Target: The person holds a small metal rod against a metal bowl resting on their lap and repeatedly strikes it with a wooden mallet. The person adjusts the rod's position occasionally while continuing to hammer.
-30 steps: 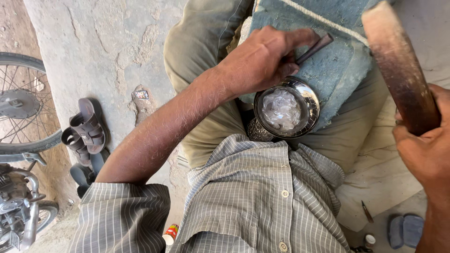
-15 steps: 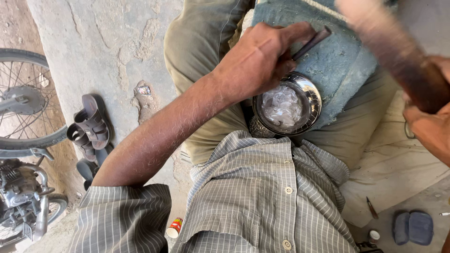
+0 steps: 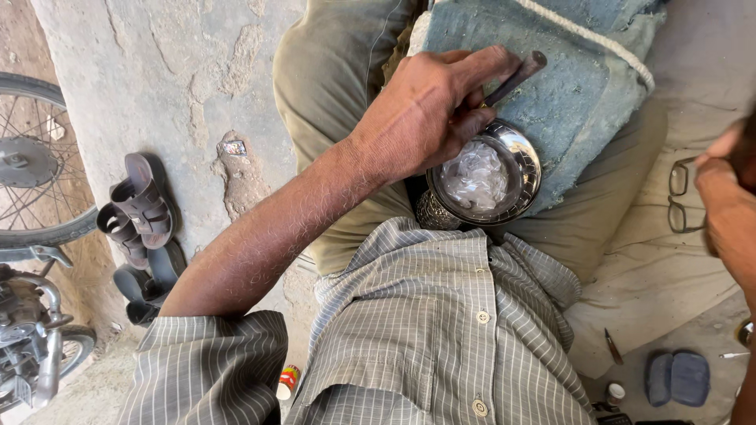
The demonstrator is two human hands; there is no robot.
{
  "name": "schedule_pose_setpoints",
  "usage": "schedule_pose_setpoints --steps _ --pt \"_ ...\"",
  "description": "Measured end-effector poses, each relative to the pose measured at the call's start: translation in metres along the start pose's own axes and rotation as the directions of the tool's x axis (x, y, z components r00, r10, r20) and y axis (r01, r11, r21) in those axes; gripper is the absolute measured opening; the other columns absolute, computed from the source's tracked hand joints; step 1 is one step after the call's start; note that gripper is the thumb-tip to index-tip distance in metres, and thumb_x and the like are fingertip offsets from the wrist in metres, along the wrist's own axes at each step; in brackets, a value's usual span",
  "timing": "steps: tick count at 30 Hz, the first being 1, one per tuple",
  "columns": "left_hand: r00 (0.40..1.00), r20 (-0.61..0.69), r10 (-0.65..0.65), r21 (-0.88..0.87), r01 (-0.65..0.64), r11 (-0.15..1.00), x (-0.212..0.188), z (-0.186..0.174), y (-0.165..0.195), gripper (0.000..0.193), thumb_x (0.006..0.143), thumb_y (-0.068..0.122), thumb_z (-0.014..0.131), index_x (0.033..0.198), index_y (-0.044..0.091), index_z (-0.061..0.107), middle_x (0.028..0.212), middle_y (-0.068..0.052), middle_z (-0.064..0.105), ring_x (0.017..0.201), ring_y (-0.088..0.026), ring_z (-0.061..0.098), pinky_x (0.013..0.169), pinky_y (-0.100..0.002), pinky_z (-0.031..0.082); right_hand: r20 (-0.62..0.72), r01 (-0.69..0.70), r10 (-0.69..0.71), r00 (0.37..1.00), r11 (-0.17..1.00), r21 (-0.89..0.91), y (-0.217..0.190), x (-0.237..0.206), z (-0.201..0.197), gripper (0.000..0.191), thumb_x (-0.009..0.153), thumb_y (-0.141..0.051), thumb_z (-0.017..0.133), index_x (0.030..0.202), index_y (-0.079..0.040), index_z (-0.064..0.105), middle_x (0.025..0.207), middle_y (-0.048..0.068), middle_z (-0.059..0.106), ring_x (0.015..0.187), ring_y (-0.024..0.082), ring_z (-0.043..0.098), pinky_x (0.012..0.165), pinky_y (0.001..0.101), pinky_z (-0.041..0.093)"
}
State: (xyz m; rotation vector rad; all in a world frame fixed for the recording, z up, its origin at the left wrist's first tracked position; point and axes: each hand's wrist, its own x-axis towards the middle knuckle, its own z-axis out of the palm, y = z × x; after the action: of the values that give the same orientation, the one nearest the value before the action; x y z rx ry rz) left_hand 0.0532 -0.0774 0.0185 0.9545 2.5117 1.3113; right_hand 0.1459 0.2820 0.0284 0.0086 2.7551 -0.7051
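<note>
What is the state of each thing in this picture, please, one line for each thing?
left hand: closed on a thin dark metal rod, held tilted.
right hand: at the picture's edge, grip not visible.
round metal bowl: open, on the lap, crumpled clear material inside.
blue-grey pad: lying across the lap, under the rod.
eyeglasses: unfolded, on the cloth.
sandals: off, beside the wheel.

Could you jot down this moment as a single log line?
left hand: grips thin metal rod over blue pad | round metal vessel: in lap | right hand: at frame edge, beside eyeglasses
</note>
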Motion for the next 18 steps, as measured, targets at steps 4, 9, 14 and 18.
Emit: schedule_pose_setpoints --steps 4,9,14,18 --pt "0.998 -0.006 0.061 0.054 -0.060 0.997 -0.004 0.000 0.001 0.047 0.095 0.006 0.079 0.135 0.009 0.055 0.105 -0.012 0.070 0.088 -0.028 0.075 0.077 -0.040 0.063 0.026 0.055 -0.053 0.998 0.994 -0.094 -0.036 -0.014 -0.015 0.043 0.091 0.013 0.064 0.134 0.012 0.060 0.097 0.021 0.067 0.074 0.025 0.068 0.071 0.0366 0.057" --pt "0.981 -0.181 -0.069 -0.347 0.002 0.938 -0.022 -0.002 0.005 0.032 0.104 0.007 0.077 0.129 0.007 0.058 0.096 -0.006 0.071 0.085 -0.013 0.077 0.076 -0.025 0.067 -0.004 0.100 -0.103 0.995 0.962 0.252 -0.066 -0.022 -0.009 0.035 0.098 0.008 0.069 0.132 0.010 0.059 0.100 0.019 0.068 0.080 0.023 0.070 0.076 0.0349 0.059" --pt "0.858 -0.374 -0.353 -0.791 -0.096 0.604 -0.032 0.031 0.031 0.036 0.104 -0.002 0.072 0.136 -0.001 0.056 0.104 -0.008 0.071 0.093 -0.014 0.076 0.083 -0.028 0.070 0.027 0.006 -0.040 0.999 0.659 0.752 -0.076 0.007 0.053 0.023 0.097 -0.001 0.074 0.115 0.001 0.061 0.097 0.012 0.070 0.081 0.017 0.074 0.065 0.0291 0.062" --pt "0.796 -0.426 -0.430 -0.861 -0.210 0.464 -0.029 0.061 0.038 0.034 0.105 -0.002 0.071 0.135 -0.001 0.054 0.098 -0.008 0.069 0.095 -0.015 0.076 0.084 -0.027 0.067 0.011 0.012 -0.037 0.999 0.577 0.816 -0.098 0.008 0.061 0.023 0.097 0.007 0.077 0.111 0.003 0.059 0.094 0.009 0.064 0.078 0.015 0.066 0.068 0.0282 0.057"
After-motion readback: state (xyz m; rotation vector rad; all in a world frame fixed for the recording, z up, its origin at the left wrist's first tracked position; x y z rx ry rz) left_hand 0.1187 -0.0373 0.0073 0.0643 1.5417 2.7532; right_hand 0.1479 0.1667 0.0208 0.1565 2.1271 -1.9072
